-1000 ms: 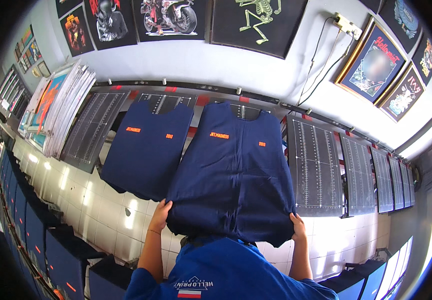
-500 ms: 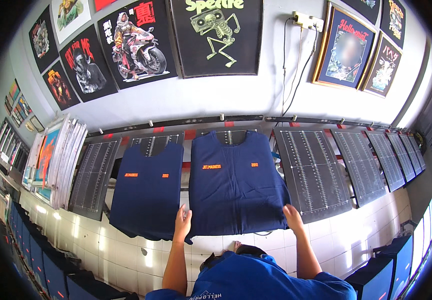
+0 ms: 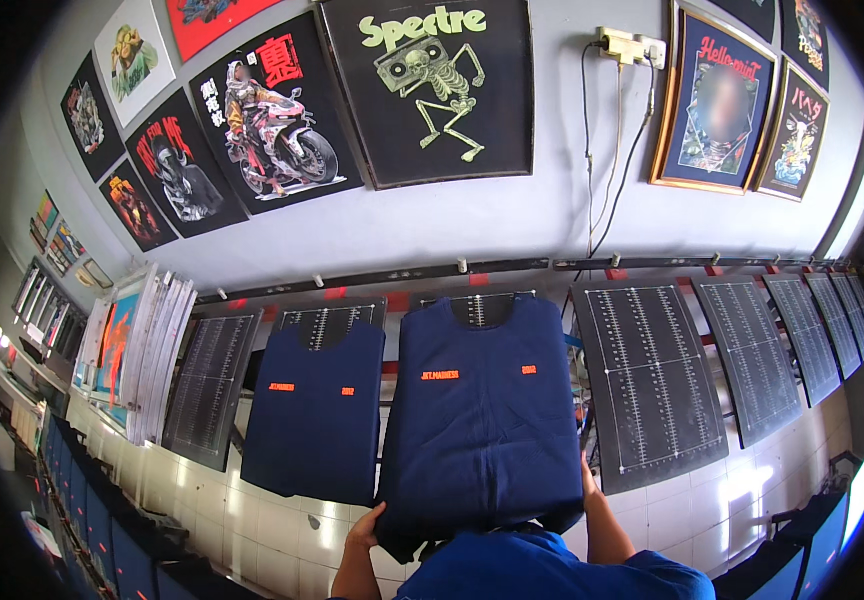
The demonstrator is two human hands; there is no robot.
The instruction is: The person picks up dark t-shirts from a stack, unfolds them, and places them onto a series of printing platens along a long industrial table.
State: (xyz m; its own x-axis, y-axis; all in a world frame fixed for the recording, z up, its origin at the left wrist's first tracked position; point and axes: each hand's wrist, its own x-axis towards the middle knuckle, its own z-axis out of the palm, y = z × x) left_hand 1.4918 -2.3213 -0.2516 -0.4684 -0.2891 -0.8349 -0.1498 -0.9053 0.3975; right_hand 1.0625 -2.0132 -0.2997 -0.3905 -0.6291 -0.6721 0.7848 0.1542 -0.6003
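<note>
I judge I'm squaring the navy shirt, lower centre of the frame, over its flat dark board. My left hand meets its lower-left corner, my right hand its right edge; fingers partly hidden, I cannot tell whether either grasps. Next likely calls for even tension: the soft, matte cloth creases below its orange lettering.

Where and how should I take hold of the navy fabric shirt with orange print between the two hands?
I'd grip the navy, orange-printed fabric shirt by its lower corners, coming from the near side, left hand and right hand at opposite edges. The cloth appears to hang loose there, while the collar end lies flat over the black, white-marked board.
</note>
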